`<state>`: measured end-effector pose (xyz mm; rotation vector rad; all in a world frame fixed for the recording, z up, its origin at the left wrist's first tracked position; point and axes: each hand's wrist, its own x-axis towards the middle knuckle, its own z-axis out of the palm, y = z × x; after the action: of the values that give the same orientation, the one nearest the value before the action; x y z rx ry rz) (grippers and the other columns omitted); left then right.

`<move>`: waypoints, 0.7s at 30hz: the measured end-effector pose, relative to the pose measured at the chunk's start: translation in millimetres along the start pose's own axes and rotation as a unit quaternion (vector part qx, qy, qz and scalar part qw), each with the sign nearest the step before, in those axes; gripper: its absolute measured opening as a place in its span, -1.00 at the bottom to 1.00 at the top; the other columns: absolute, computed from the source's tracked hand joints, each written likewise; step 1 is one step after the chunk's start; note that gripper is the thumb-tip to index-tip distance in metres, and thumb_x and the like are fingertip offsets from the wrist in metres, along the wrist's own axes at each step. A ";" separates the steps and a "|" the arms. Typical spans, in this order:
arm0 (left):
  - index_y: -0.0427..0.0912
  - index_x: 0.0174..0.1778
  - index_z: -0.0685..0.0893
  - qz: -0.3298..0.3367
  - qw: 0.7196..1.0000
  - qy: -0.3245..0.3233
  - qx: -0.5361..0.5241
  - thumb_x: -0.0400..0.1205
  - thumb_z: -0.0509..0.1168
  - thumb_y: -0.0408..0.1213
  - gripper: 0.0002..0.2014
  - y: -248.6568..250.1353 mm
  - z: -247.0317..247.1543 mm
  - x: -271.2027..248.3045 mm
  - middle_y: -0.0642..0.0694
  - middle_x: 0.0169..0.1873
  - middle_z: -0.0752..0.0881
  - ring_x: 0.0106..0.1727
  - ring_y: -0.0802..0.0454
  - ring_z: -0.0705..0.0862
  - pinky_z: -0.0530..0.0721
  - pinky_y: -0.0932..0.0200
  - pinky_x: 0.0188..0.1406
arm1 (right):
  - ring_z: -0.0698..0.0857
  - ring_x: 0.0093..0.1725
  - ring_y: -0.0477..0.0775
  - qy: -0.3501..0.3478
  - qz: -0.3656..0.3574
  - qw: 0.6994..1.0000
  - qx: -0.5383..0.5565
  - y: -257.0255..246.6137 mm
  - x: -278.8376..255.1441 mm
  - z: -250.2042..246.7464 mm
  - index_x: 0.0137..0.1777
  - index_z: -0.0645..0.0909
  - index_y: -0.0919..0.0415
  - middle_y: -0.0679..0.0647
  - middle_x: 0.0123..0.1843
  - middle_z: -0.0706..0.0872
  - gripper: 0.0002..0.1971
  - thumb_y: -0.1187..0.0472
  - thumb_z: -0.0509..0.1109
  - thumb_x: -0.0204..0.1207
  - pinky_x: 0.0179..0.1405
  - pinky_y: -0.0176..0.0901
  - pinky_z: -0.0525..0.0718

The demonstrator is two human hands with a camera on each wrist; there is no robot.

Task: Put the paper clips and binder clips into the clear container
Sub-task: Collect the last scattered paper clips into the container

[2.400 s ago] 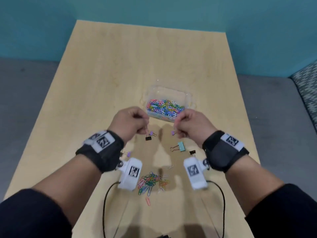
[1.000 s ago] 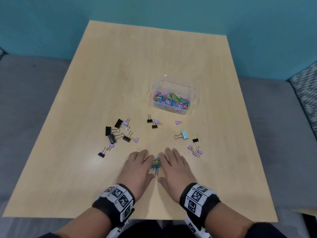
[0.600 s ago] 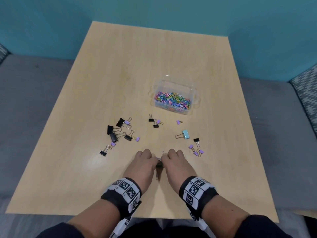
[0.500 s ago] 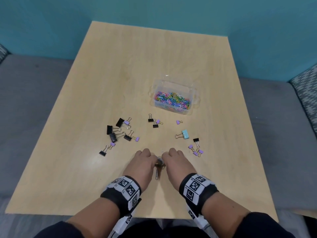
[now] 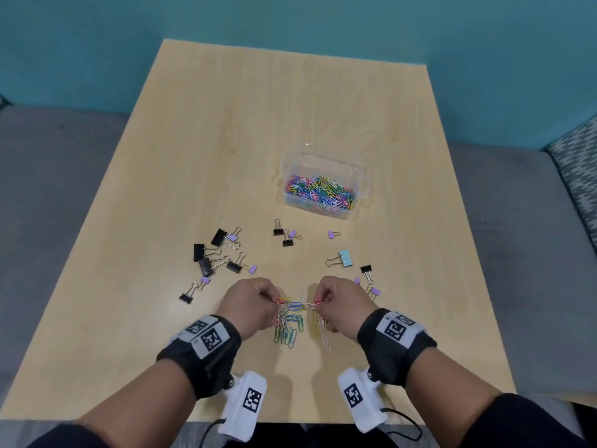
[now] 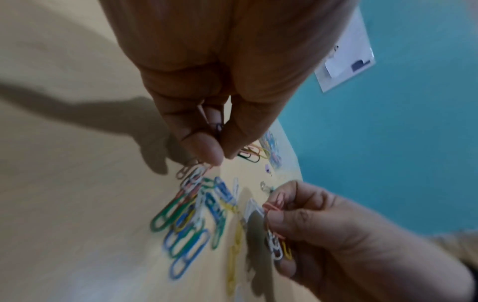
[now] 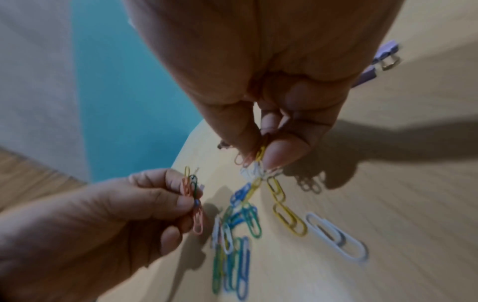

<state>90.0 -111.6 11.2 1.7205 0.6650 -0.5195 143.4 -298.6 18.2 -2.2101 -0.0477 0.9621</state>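
Observation:
Near the table's front edge my left hand [image 5: 274, 300] and right hand [image 5: 318, 303] are lifted a little, knuckles up, each pinching a few coloured paper clips. The left wrist view shows thumb and finger of my left hand [image 6: 222, 157] closed on clips; the right wrist view shows the same for my right hand [image 7: 261, 157]. More paper clips [image 5: 290, 324] are spread below and between the hands, blurred. The clear container [image 5: 323, 163], holding many clips, stands beyond them, right of centre. Binder clips lie loose: a black and purple group [image 5: 213, 253] at left, a teal one [image 5: 345, 258].
Small binder clips [image 5: 284, 236] lie just in front of the container, and a few more [image 5: 368, 273] beside my right hand. The wooden table [image 5: 258, 108] meets a teal wall at the back; grey seating flanks both sides.
Half a second ago both hands were pressed together low over the pile. Now they have lifted and parted, each pinching some clips, and the remaining clips show between them.

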 end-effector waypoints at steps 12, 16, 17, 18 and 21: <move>-0.28 -0.39 0.67 0.116 0.988 0.061 -0.079 0.43 0.30 -0.73 -0.75 133.1 -33.8 67.9 -0.09 -0.60 0.65 -0.59 0.05 0.60 0.74 0.15 -0.45 | 0.63 -0.45 0.04 0.132 -0.089 0.982 0.101 -80.3 63.1 -109.0 -0.21 0.58 0.30 0.19 -0.33 0.65 -0.89 0.48 0.38 0.46 -0.38 -0.04 0.77; -0.20 -0.35 0.70 0.158 0.984 0.078 -0.020 0.44 0.36 -0.61 -0.79 169.2 -26.0 98.6 -0.12 -0.48 0.68 -0.55 0.03 0.65 0.75 -0.07 -0.21 | 0.73 -0.29 0.20 0.184 -0.097 0.978 -0.020 -101.5 97.9 -130.6 -0.30 0.58 0.07 0.09 -0.29 0.71 -0.81 0.38 0.38 0.42 -0.30 0.02 0.72; -0.19 -0.26 0.73 0.168 0.983 0.072 0.008 0.45 0.37 -0.57 -0.82 173.3 -22.7 102.1 -0.14 -0.39 0.70 -0.49 0.00 0.67 0.74 -0.05 -0.18 | 0.73 -0.24 0.19 0.177 -0.090 0.979 -0.052 -105.0 102.3 -132.5 -0.24 0.60 0.05 0.07 -0.25 0.71 -0.86 0.33 0.40 0.43 -0.28 -0.04 0.66; -0.17 -0.11 0.75 0.176 0.981 0.067 0.044 0.47 0.38 -0.52 -0.81 174.6 -20.5 104.9 -0.13 -0.28 0.70 -0.40 -0.03 0.68 0.73 -0.02 -0.15 | 0.71 -0.17 0.16 0.169 -0.086 0.979 -0.081 -106.3 105.2 -133.9 -0.12 0.63 0.05 0.06 -0.16 0.71 -0.91 0.26 0.42 0.44 -0.23 -0.12 0.59; -0.04 0.27 0.67 0.204 0.953 0.105 0.198 0.51 0.34 -0.38 -0.60 162.3 -22.9 100.1 -0.05 0.07 0.67 -0.04 -0.05 0.69 0.64 0.12 0.05 | 0.66 0.09 0.14 0.183 -0.074 0.966 -0.164 -100.4 96.1 -135.9 0.28 0.59 0.13 0.10 0.16 0.67 -0.67 0.18 0.36 0.52 -0.02 -0.14 0.55</move>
<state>273.2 -102.0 68.1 2.2453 0.3454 -0.1835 324.8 -276.5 84.4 -2.6146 -0.2108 0.4771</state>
